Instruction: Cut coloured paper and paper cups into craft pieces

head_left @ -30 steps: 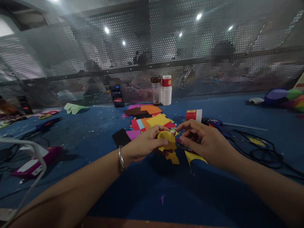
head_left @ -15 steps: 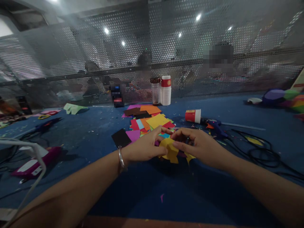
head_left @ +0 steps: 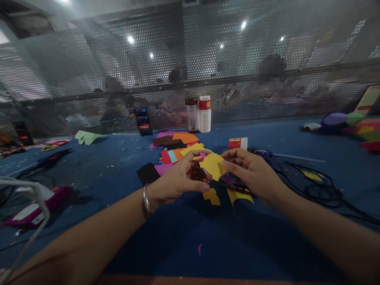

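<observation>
A round yellow paper cut-out (head_left: 213, 165) is held up above the blue table (head_left: 184, 233) between both hands. My left hand (head_left: 178, 180) pinches its left edge, with a silver bangle on the wrist. My right hand (head_left: 252, 172) pinches its right edge with curled fingers. Under the hands lie yellow paper scraps (head_left: 211, 196) and a larger yellow offcut (head_left: 239, 195). Dark scissors (head_left: 230, 183) lie partly hidden beneath my right hand.
A pile of coloured paper squares (head_left: 175, 148) lies behind the hands, with a black square (head_left: 147, 173) to the left. A tipped paper cup (head_left: 237, 143), a blue glue gun (head_left: 264, 155), black cables (head_left: 323, 190), stacked cups (head_left: 204, 114) and a perforated metal screen (head_left: 190, 71) stand beyond.
Both hands have lifted the yellow cut-out off the table and turned its flat face toward me. The scraps stayed on the table.
</observation>
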{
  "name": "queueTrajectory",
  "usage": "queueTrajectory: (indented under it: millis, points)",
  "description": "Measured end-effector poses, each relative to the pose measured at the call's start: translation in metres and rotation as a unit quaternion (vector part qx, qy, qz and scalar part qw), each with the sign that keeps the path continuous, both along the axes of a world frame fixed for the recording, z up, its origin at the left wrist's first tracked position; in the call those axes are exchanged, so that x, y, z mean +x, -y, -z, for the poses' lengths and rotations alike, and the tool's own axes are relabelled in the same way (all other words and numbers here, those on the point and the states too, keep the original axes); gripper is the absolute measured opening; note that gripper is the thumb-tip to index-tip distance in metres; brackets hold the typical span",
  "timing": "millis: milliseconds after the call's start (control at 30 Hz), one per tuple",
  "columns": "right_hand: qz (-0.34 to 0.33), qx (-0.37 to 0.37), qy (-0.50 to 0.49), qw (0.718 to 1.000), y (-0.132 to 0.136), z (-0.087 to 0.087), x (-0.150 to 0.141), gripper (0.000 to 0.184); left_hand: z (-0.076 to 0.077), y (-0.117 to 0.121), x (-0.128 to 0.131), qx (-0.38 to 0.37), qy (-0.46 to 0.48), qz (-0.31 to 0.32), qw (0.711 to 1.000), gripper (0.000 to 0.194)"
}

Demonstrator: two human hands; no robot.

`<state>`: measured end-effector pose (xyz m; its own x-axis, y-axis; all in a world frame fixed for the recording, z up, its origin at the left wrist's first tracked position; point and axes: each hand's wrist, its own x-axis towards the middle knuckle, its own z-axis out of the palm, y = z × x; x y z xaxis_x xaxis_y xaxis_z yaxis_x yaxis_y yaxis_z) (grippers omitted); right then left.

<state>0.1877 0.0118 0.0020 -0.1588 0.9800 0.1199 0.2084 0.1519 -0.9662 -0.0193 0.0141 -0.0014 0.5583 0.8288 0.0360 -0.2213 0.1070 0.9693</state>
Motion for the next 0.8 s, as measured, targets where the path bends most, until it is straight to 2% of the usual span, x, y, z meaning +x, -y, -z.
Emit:
queueTrajectory:
  millis: [100,233,300,367,400,467,533,567,700,800]
  points:
    - [-0.005,-0.022,-0.022,1.0,0.004,0.001,-0.004,0.036,0.005,0.003,0.008,-0.01,0.006,-0.059,0.998,0.065]
    - [-0.021,-0.025,-0.007,0.999,0.006,0.001,-0.007,0.035,0.008,0.006,0.015,-0.034,0.027,-0.083,0.996,0.051]
    - [-0.017,0.001,0.03,0.999,0.002,-0.002,-0.003,0.033,0.007,0.006,0.016,-0.039,0.04,-0.087,0.995,0.05]
    - [0.011,0.061,0.103,0.993,-0.006,-0.008,0.009,0.03,0.005,0.004,0.014,-0.051,0.046,-0.09,0.994,0.053]
    - [0.033,0.092,0.165,0.981,-0.012,-0.011,0.017,0.026,0.005,0.004,0.013,-0.059,0.047,-0.089,0.993,0.055]
    - [0.09,0.127,0.322,0.934,-0.025,-0.017,0.037,0.018,0.003,0.002,0.011,-0.073,0.048,-0.083,0.993,0.058]
    - [0.138,0.091,0.462,0.871,-0.04,-0.02,0.059,0.016,0.003,0.001,0.009,-0.077,0.049,-0.077,0.993,0.058]
    - [0.153,0.074,0.484,0.858,-0.046,-0.02,0.069,0.016,0.003,0.001,0.008,-0.077,0.05,-0.077,0.993,0.057]
    - [0.181,0.027,0.527,0.83,-0.061,-0.016,0.1,0.019,0.003,0.0,0.008,-0.074,0.047,-0.08,0.993,0.056]
    - [0.17,0.014,0.527,0.833,-0.064,-0.012,0.11,0.028,0.003,0.0,0.007,-0.068,0.041,-0.078,0.994,0.053]
